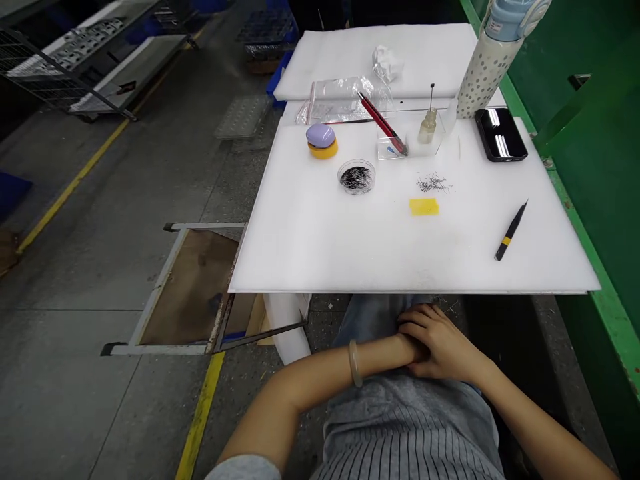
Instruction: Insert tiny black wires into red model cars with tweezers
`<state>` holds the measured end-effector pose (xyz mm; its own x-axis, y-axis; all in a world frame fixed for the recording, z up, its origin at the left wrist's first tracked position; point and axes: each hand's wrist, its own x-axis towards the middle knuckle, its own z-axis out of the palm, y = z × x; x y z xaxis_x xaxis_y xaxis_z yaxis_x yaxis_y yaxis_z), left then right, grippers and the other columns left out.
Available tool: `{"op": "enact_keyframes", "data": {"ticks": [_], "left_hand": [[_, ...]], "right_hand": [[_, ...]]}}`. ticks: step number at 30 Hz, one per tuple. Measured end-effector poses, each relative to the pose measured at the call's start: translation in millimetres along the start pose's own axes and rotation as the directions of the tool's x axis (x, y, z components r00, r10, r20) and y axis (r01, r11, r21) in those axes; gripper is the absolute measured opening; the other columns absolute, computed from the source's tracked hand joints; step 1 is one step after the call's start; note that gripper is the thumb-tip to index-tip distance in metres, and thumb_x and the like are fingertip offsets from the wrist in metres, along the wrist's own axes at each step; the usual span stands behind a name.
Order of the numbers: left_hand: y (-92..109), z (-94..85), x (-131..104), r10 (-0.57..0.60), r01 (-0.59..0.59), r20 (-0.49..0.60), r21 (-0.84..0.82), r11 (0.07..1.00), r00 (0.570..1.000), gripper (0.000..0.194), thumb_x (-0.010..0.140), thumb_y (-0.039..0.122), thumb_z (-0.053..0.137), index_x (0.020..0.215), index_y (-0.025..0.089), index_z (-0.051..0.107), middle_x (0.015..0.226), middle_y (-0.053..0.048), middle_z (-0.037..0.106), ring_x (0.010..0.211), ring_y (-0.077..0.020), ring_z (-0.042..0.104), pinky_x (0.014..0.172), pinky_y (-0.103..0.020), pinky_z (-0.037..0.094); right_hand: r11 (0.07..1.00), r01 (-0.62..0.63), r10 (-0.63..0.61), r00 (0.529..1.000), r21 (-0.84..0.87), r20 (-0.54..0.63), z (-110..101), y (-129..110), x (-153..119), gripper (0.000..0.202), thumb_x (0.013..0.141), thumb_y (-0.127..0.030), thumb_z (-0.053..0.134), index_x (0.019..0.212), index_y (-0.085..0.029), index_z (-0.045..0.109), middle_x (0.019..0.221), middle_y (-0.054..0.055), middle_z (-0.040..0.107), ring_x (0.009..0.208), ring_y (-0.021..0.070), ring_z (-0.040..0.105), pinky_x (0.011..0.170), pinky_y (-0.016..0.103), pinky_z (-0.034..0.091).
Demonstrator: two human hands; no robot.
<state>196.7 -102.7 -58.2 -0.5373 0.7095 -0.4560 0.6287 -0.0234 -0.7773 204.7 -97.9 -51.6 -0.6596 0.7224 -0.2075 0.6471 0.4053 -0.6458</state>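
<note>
Both hands rest in the lap below the table's front edge. My right hand (437, 340) lies on top, its fingers curled over my left hand (413, 347), whose fingers are mostly hidden. Black tweezers (510, 233) with a yellow band lie on the white tabletop (320, 247) at the right. A round clear dish (357, 177) holds many thin black pieces. Similar thin pieces (433, 183) lie loose above a yellow strip (424, 207). Red tweezers (383, 123) lean on a clear tray (393, 148), near a small glass bottle (427, 127) with a thin rod in it.
A purple and yellow egg-shaped object (321, 141) sits back left, before clear plastic bags (345, 100). A black phone (501, 135) and a dotted drinking bottle (487, 73) stand or lie at back right. A green metal frame (590, 237) borders the right side.
</note>
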Motion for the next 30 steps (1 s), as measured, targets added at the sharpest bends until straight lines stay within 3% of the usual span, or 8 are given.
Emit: {"op": "enact_keyframes", "data": {"ticks": [4,9,12,19,27,30], "left_hand": [[-4,0.4,1,0.062,-0.063,-0.013,-0.052,0.997,0.998,0.084,0.049,-0.016,0.076,0.124,0.021,0.063,0.135,-0.006,0.053,0.135,-0.041,0.042,0.118,-0.05,0.034],[-3,12.7,15,0.176,-0.176,-0.016,-0.182,0.967,0.984,0.07,0.048,-0.001,0.082,0.11,0.025,0.062,0.114,-0.002,0.054,0.124,-0.0358,0.049,0.108,-0.051,0.049],[-3,15.2,20,0.212,-0.208,-0.009,-0.237,0.949,0.977,0.07,0.048,-0.001,0.082,0.109,0.026,0.062,0.11,0.0,0.054,0.119,-0.0325,0.054,0.105,-0.049,0.052],[-8,0.3,7,0.212,-0.2,0.027,-0.224,0.954,0.977,0.081,0.045,-0.022,0.068,0.114,0.022,0.066,0.118,-0.001,0.059,0.124,-0.0317,0.056,0.118,-0.044,0.042],[-12,-6.8,2,0.279,-0.264,0.028,-0.244,0.933,0.96,0.071,0.047,-0.015,0.072,0.109,0.02,0.067,0.112,-0.003,0.057,0.122,-0.0386,0.055,0.114,-0.057,0.041],[-13,-5.6,4,0.298,-0.288,0.03,-0.183,0.94,0.954,0.074,0.046,-0.016,0.072,0.111,0.018,0.066,0.116,-0.004,0.057,0.12,-0.0378,0.057,0.111,-0.054,0.045]], "right_hand": [[1.0,0.017,-0.017,1.0,-0.008,0.025,-2,-1,1,0.057,0.073,-0.03,0.078,0.127,-0.018,0.066,0.141,0.012,0.062,0.13,0.0341,0.049,0.11,0.052,0.037],[0.999,0.032,-0.033,0.998,0.038,0.05,-2,2,5,0.049,0.07,-0.03,0.08,0.117,-0.019,0.071,0.13,0.009,0.068,0.124,0.033,0.053,0.107,0.049,0.037],[0.997,0.041,-0.044,0.998,0.07,0.037,-1,4,6,0.048,0.069,-0.03,0.08,0.115,-0.019,0.072,0.122,0.008,0.072,0.12,0.032,0.055,0.106,0.048,0.037],[0.994,0.054,-0.054,0.999,0.093,-0.006,1,6,2,0.048,0.069,-0.028,0.08,0.116,-0.018,0.073,0.12,0.008,0.073,0.117,0.031,0.056,0.104,0.046,0.037],[0.998,0.032,-0.035,0.998,0.062,0.055,-3,3,3,0.045,0.073,-0.028,0.076,0.117,-0.022,0.072,0.119,0.009,0.072,0.117,0.0312,0.056,0.104,0.048,0.037],[0.995,0.025,-0.029,0.999,0.097,0.045,-5,4,3,0.046,0.071,-0.027,0.078,0.116,-0.021,0.073,0.118,0.008,0.072,0.116,0.0305,0.057,0.104,0.048,0.038]]}}
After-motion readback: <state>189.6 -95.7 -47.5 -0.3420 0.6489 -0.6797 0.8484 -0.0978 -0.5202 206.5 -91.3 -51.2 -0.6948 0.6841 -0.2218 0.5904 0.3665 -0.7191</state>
